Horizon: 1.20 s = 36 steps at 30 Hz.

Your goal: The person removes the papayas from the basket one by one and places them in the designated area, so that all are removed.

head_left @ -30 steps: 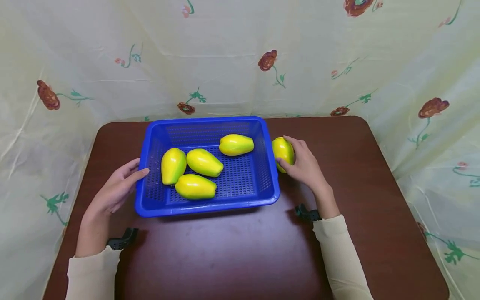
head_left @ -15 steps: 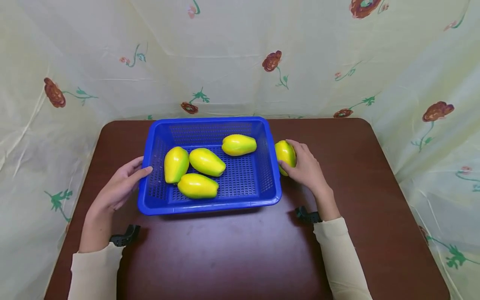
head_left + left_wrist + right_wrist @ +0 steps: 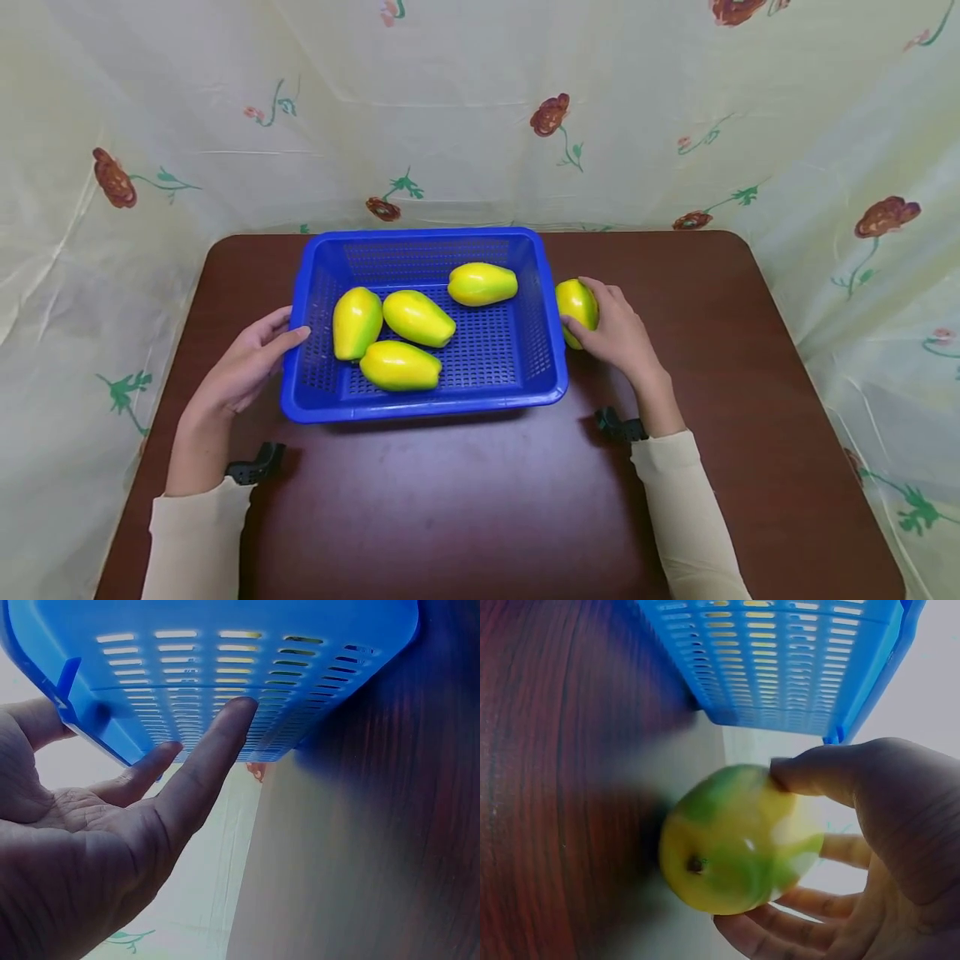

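A blue plastic basket (image 3: 423,412) with slotted walls stands on the table, several yellow-green papayas (image 3: 400,366) lying inside it. At its left side my left hand (image 3: 251,360) holds the rim, thumb over the top and fingers against the outer wall. The left wrist view shows those fingers (image 3: 214,754) touching the slotted side. Just outside the basket's right wall, another papaya (image 3: 576,310) rests on the table. My right hand (image 3: 617,333) grips this papaya, thumb on the near side and fingers curled round the far side; the right wrist view shows its stem end (image 3: 697,864).
The dark brown table (image 3: 450,508) reaches in front of the basket and to both sides. A pale curtain (image 3: 465,125) with printed flowers hangs behind the table's back edge and along the sides.
The head view has shifted slightly. Both hands, the basket and the papayas keep the same places relative to one another.
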Each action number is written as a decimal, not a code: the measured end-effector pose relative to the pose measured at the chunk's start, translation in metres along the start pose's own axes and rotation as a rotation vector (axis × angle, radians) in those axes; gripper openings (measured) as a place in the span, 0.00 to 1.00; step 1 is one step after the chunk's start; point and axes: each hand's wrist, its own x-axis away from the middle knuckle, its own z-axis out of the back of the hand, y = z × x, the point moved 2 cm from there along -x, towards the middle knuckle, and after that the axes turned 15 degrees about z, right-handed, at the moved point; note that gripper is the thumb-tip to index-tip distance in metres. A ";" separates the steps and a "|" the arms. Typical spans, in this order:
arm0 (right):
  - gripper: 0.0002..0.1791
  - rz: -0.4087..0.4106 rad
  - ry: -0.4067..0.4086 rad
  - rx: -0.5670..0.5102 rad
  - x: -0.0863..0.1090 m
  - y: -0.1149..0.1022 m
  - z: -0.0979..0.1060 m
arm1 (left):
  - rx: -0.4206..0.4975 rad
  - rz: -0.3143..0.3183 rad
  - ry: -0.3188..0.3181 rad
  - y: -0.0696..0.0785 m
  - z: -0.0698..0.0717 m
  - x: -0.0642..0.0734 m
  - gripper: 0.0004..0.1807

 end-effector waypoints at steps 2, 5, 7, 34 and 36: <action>0.42 -0.017 0.001 -0.001 0.000 0.000 -0.001 | -0.013 0.002 0.013 0.000 -0.001 0.001 0.36; 0.43 -0.040 0.005 0.004 -0.001 0.001 -0.002 | -0.017 0.000 0.023 0.000 -0.001 0.002 0.37; 0.43 -0.048 0.009 0.012 -0.001 0.001 -0.002 | -0.026 -0.002 0.029 0.001 -0.001 0.002 0.37; 0.45 -0.047 0.024 -0.006 0.001 0.003 0.005 | -0.030 0.016 0.031 -0.001 0.001 -0.001 0.37; 0.46 -0.047 0.023 -0.015 0.001 0.002 0.006 | -0.029 0.013 0.029 0.000 0.001 -0.001 0.37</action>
